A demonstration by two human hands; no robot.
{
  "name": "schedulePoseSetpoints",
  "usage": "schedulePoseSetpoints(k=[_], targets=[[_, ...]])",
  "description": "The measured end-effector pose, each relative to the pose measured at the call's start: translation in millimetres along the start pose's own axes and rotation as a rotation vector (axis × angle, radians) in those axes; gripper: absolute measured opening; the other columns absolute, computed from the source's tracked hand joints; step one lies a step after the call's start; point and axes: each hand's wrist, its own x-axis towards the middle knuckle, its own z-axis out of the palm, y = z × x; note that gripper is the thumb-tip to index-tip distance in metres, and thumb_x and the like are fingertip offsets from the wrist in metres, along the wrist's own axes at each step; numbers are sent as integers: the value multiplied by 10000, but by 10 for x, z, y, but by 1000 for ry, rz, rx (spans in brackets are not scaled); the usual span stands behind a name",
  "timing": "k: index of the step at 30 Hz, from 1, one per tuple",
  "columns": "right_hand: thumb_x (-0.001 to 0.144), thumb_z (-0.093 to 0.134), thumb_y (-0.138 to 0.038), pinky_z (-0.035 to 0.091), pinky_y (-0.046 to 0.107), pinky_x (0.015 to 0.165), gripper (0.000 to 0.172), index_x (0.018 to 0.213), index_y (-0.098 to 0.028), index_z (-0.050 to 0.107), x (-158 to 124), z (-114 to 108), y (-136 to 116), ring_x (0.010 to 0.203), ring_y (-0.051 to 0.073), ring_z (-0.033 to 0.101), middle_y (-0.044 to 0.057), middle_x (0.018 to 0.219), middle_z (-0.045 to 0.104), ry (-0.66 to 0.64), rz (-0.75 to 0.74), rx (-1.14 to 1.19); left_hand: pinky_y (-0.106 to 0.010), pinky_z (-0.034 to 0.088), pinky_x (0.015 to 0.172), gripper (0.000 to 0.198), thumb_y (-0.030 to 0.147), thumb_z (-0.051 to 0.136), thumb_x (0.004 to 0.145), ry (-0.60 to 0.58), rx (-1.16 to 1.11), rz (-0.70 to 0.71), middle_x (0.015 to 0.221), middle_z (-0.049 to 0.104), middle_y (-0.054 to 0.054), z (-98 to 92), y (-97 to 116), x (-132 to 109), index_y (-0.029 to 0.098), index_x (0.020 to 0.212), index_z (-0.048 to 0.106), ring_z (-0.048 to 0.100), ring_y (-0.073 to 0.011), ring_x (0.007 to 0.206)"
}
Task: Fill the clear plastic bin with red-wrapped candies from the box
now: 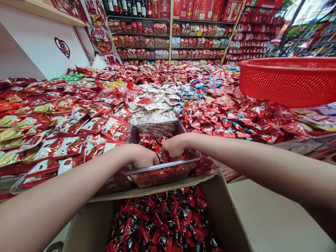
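Both hands reach into a clear plastic bin (162,167) that holds red and black wrapped candies (149,141). My left hand (144,156) is at the bin's near left side, its fingers bent down and their tips hidden behind the rim and among the candies. Close to it, my right hand (173,147) is curled with knuckles up, its fingertips also sunk in the candies. Whether either hand grips any candy is hidden. Just below stands an open cardboard box (233,213) with many candies (162,224) of the same red and black kind.
Heaps of wrapped sweets surround the bin, with white packets (154,101) behind it and red-and-white packets (68,143) at left. A red plastic basket (288,82) rests on the sweets at right. Stocked shelves (170,38) line the back.
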Motion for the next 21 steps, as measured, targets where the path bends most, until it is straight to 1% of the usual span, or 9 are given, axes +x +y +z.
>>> schedulePoseSetpoints(k=[2,4,7,8,11,13,17,19,21], targets=[[625,420,-52,436,250,516,403,1004,-67,555,-3,0,26,600,146,555,88,777,614,-20,118,-51,-244,404,550,432,307,604,514,2,-15,-2,778,653,26,7,-9,3,231,939,612,508,-152,621],[647,433,-81,443,275,518,363,984,-49,564,3,6,46,598,168,564,105,754,617,-53,194,-76,-231,407,569,463,293,609,512,3,-39,15,810,651,33,15,-22,17,248,972,592,518,-150,651],[668,427,-96,449,292,535,342,975,-68,575,2,1,21,634,182,574,99,790,620,-66,182,-80,-233,416,607,506,283,616,509,-5,-59,43,865,648,27,26,-48,62,247,1012,567,527,-159,692],[656,440,-83,448,295,556,337,960,-64,582,-5,-10,-5,664,190,576,104,811,619,-35,167,-141,-240,419,620,509,283,618,509,-10,-58,49,874,648,21,30,-56,78,239,1013,567,529,-162,694],[582,505,-18,426,296,641,327,894,-11,605,-56,-67,-100,782,231,562,157,861,609,103,160,-441,-258,420,659,490,287,620,512,-15,-50,60,887,648,12,37,-70,102,225,997,580,531,-166,692],[563,524,-4,412,288,659,338,891,5,605,-113,-105,-144,822,242,550,175,877,603,170,156,-542,-266,418,670,471,292,616,519,-8,-42,67,882,648,15,37,-69,93,232,985,586,533,-167,692],[599,481,-8,405,280,620,345,923,-17,597,-236,-133,-160,773,217,560,150,889,604,186,138,-509,-265,427,629,442,301,602,537,-8,-75,69,848,652,26,24,-46,45,248,975,588,541,-167,679],[595,468,5,405,278,623,342,909,-17,601,-261,-127,-157,765,212,560,149,893,604,173,157,-491,-263,434,624,448,303,594,545,-21,-103,58,870,648,28,15,-28,21,256,990,577,549,-169,686],[578,477,13,404,284,651,333,886,5,603,-245,-119,-159,798,227,553,172,891,601,195,171,-425,-267,439,655,483,302,589,546,-27,-112,45,930,637,20,7,-11,5,254,1025,552,554,-183,741]])
